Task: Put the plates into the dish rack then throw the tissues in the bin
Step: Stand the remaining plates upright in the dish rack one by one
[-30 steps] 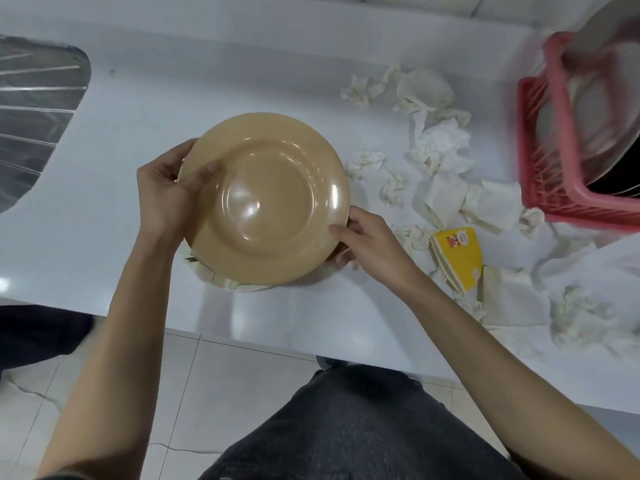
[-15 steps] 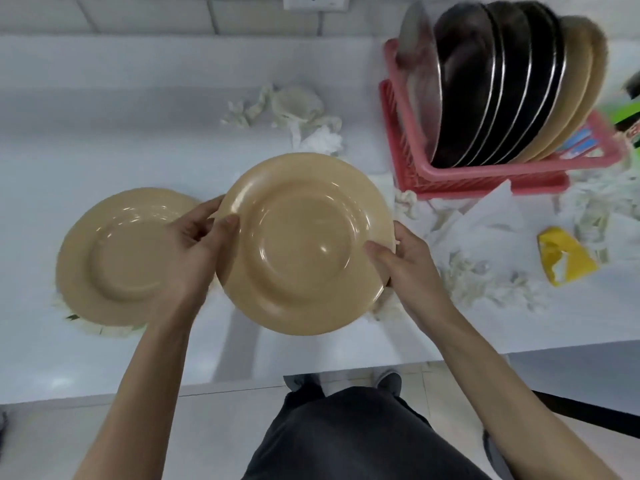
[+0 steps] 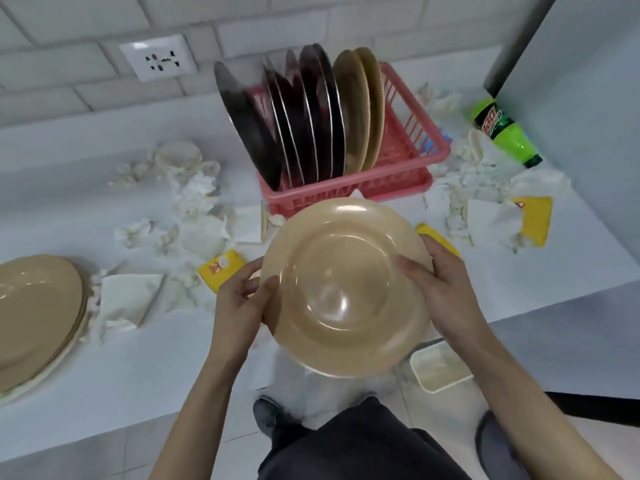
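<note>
Because the tan plate [image 3: 346, 285] was wide and smooth, it was carried by two opposite edges. The left hand [image 3: 239, 299] pinched its left rim, thumb on the upper face and fingers curled beneath. The right hand [image 3: 440, 289] gripped the right rim the same way. The plate hung face-up and slightly tilted, just in front of the dish rack [image 3: 398, 181], its far edge overlapping the rack's near wall in view.

Inside the dish rack, dark plates [image 3: 294, 126] stood on edge at the left end, and two tan plates [image 3: 363, 109] leaned beside them. The right end looked free, so that was probably the slot intended, and the plate would need turning upright to fit.

Far to the left of the dish rack a stack of plates [image 3: 38, 313] lay flat, so the first job seemed only partly done. Crumpled tissues [image 3: 194, 192] littered the pale surface [image 3: 156, 358] on both sides of the dish rack, among yellow packets [image 3: 221, 271]. To its right lay a green bottle [image 3: 502, 133]. Behind the rack rose a white tiled wall [image 3: 52, 64] with a socket [image 3: 157, 60]. No bin showed.
</note>
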